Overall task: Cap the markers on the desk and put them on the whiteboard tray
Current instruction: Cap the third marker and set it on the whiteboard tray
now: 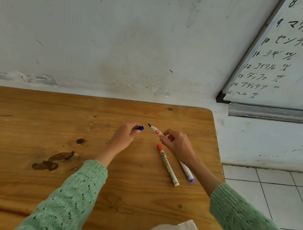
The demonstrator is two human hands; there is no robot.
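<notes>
While cap and tip sit just apart: L hand (125,134) pinches blue cap (140,128), R hand (176,142) grips open marker (157,132) above desk (38,116). Line up cap w/ tip, push straight till seated. Two other markers (167,165) lie near R wrist; tray (272,113) off to right.

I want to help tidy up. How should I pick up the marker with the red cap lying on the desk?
Take the red-capped marker by the middle of its white barrel, coming straight down from above. It lies flat on the desk with bare wood along its left side, while another marker lies close on its right.
</notes>
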